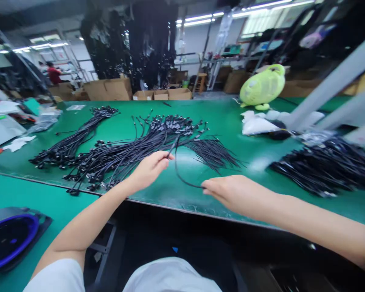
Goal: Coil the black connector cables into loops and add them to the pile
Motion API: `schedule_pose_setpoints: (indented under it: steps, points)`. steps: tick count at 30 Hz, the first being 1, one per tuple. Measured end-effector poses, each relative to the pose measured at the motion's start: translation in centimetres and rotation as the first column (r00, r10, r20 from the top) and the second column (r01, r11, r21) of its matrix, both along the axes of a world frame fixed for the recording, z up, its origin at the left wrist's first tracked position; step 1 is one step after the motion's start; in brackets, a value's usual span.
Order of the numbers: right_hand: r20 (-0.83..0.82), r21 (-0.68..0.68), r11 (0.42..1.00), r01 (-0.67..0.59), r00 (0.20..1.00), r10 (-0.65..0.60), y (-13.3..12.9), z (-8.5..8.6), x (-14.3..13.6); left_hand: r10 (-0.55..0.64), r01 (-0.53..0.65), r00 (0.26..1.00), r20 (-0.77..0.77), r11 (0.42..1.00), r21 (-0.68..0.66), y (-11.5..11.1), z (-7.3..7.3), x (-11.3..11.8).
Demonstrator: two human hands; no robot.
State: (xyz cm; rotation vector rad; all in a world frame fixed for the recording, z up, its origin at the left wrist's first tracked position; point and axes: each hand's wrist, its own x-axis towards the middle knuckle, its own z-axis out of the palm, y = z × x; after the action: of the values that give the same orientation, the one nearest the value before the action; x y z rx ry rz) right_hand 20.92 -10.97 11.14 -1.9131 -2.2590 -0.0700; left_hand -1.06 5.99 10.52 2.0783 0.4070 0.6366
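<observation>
One thin black cable (180, 175) hangs in a curve between my two hands above the green table's front part. My left hand (153, 165) pinches it near its upper end, in front of a large pile of black cables (134, 150). The cable's other end is between the closed fingers of my right hand (220, 188), to the right and lower. Behind my hands lies a fan of thin black strands (214, 152), touching the large pile's right side. Another cable bundle (82, 136) stretches across the table at the left.
A thick heap of black cables (325, 166) lies at the right. Behind it are white bags (257, 123) and a green plush toy (263, 87). At the lower left sits a blue-rimmed dish (33, 227). A person in red (54, 74) is far back left.
</observation>
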Motion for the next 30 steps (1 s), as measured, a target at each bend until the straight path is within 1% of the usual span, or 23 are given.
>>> schedule_pose_setpoints:
  steps: [1, 2, 3, 4, 7, 8, 9, 10, 11, 12, 13, 15, 16, 18, 20, 22, 23, 25, 26, 27, 28, 29, 30]
  points:
    - [0.024, -0.049, 0.998, -0.034, 0.999, 0.035, -0.4, 0.4, -1.5, -0.066, 0.067, 0.997, -0.026, 0.996, 0.059, -1.7, -0.4, 0.8]
    - [0.023, -0.058, 0.997, -0.05, 0.998, 0.051, -0.5, 0.9, -2.5, -0.134, 0.139, 0.989, -0.064, 0.987, 0.085, -3.0, -0.8, 1.4]
    - [0.027, -0.051, 0.998, -0.03, 0.999, 0.032, -0.4, 1.6, -3.0, -0.196, 0.204, 0.975, -0.108, 0.977, 0.068, -4.0, -1.1, 1.7]
    - [0.027, -0.024, 1.0, 0.016, 1.0, -0.016, -0.2, 2.2, -2.9, -0.243, 0.247, 0.958, -0.15, 0.969, 0.014, -4.7, -1.3, 1.8]
    - [-0.009, 0.016, 0.995, 0.095, 0.995, -0.095, 0.3, 2.9, -0.3, -0.325, 0.274, 0.919, -0.224, 0.934, -0.23, -5.0, -1.7, 0.8]
    - [-0.033, 0.021, 0.995, 0.098, 0.995, -0.097, 0.3, 2.8, 1.0, -0.361, 0.281, 0.909, -0.206, 0.899, -0.337, -4.7, -1.6, 0.3]
    - [-0.072, 0.032, 0.994, 0.1, 0.993, -0.097, 0.2, 2.5, 2.3, -0.393, 0.287, 0.907, -0.154, 0.842, -0.456, -4.3, -1.5, -0.4]
    - [-0.129, 0.051, 0.993, 0.106, 0.987, -0.099, 0.0, 2.0, 3.5, -0.396, 0.29, 0.916, -0.068, 0.769, -0.569, -3.9, -1.3, -1.2]
    - [-0.2, 0.075, 0.99, 0.122, 0.974, -0.105, -0.2, 1.3, 4.7, -0.348, 0.287, 0.937, 0.042, 0.694, -0.661, -3.5, -1.0, -1.9]
    - [-0.278, 0.1, 0.984, 0.148, 0.954, -0.115, -0.4, 0.6, 5.7, -0.247, 0.281, 0.956, 0.157, 0.63, -0.724, -3.1, -0.7, -2.7]
    - [-0.35, 0.114, 0.978, 0.176, 0.928, -0.126, -0.7, -0.1, 6.5, -0.115, 0.275, 0.959, 0.258, 0.587, -0.761, -2.8, -0.4, -3.4]
    - [-0.435, 0.116, 0.971, 0.207, 0.89, -0.138, -1.2, -1.7, 7.6, 0.124, 0.253, 0.917, 0.379, 0.555, -0.793, -2.3, 0.2, -4.5]
    - [-0.44, 0.114, 0.972, 0.207, 0.887, -0.138, -1.4, -2.3, 7.8, 0.204, 0.238, 0.891, 0.405, 0.549, -0.801, -2.1, 0.5, -4.8]
    - [-0.384, 0.146, 0.965, 0.217, 0.912, -0.146, -1.9, -3.5, 7.6, 0.29, 0.209, 0.86, 0.42, 0.55, -0.809, -1.7, 0.7, -5.0]
    - [-0.251, 0.234, 0.94, 0.25, 0.949, -0.19, -2.5, -4.3, 6.5, 0.322, 0.166, 0.855, 0.407, 0.573, -0.803, -1.3, 0.5, -4.5]
    - [-0.082, 0.323, 0.922, 0.211, 0.977, -0.195, -3.1, -4.8, 4.6, 0.328, 0.094, 0.868, 0.372, 0.628, -0.773, -1.1, -0.3, -3.3]
    - [-0.007, 0.335, 0.932, 0.137, 0.99, -0.143, -3.5, -4.9, 3.4, 0.314, 0.052, 0.883, 0.35, 0.673, -0.738, -1.3, -0.8, -2.6]
    - [0.07, 0.267, 0.961, -0.073, 0.996, 0.057, -4.1, -4.8, 0.6, 0.219, 0.003, 0.93, 0.294, 0.797, -0.603, -2.3, -2.0, -1.0]
    - [0.06, 0.215, 0.962, -0.168, 0.985, 0.159, -4.2, -4.6, -0.7, 0.133, 0.012, 0.959, 0.249, 0.863, -0.506, -3.1, -2.6, -0.2]
    - [0.023, 0.18, 0.957, -0.228, 0.973, 0.228, -4.2, -4.2, -1.8, 0.031, 0.046, 0.982, 0.184, 0.915, -0.402, -4.0, -3.2, 0.4]
    - [-0.033, 0.165, 0.955, -0.246, 0.966, 0.255, -4.0, -3.8, -2.6, -0.08, 0.108, 0.992, 0.099, 0.943, -0.314, -4.9, -3.6, 0.9]
    - [-0.106, 0.165, 0.958, -0.234, 0.962, 0.253, -3.6, -3.4, -3.0, -0.18, 0.177, 0.984, 0.013, 0.949, -0.262, -5.8, -3.9, 1.1]
    - [-0.194, 0.181, 0.964, -0.193, 0.954, 0.227, -3.1, -3.0, -3.2, -0.257, 0.235, 0.965, -0.059, 0.94, -0.248, -6.5, -4.1, 1.2]
